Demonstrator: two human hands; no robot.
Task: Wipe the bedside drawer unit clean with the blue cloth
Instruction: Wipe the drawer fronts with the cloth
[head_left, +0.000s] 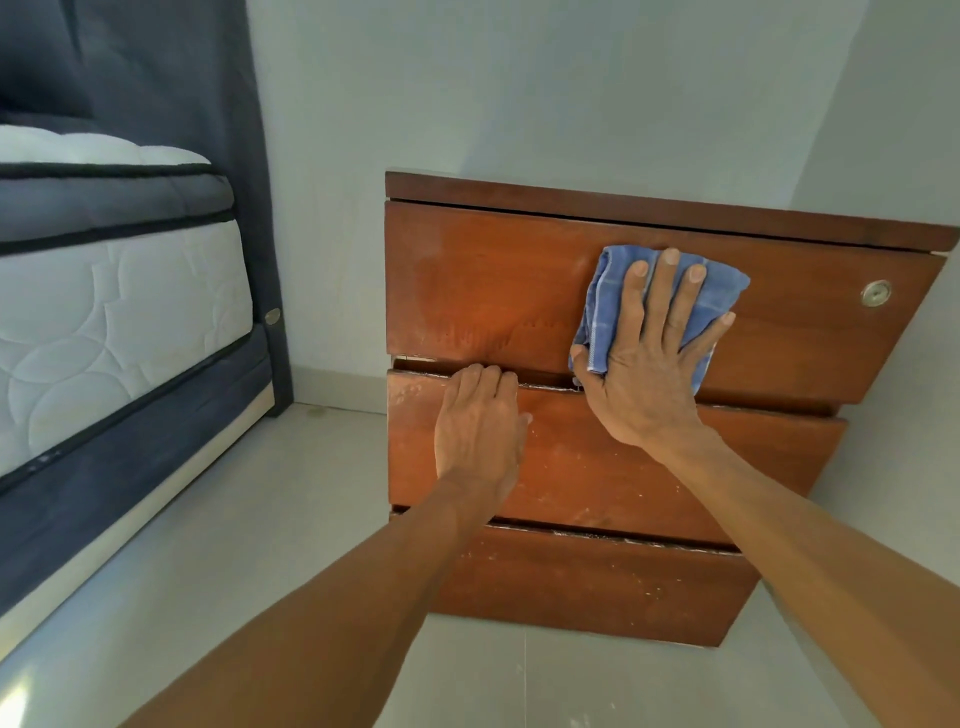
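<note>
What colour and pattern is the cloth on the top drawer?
Blue cloth with thin pale check lines; head view.

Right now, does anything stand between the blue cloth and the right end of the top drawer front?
Nothing visible does. The top drawer front is bare between the blue cloth and the round lock.

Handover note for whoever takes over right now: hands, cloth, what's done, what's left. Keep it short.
Right hand: flat, fingers straight, pressing the blue cloth on the top drawer front, right of its middle.
Left hand: fingers hooked over the top edge of the middle drawer.
Done: unclear; top drawer's left part shows smears.
Left: that part, plus middle drawer and bottom drawer, both with pale specks.
</note>
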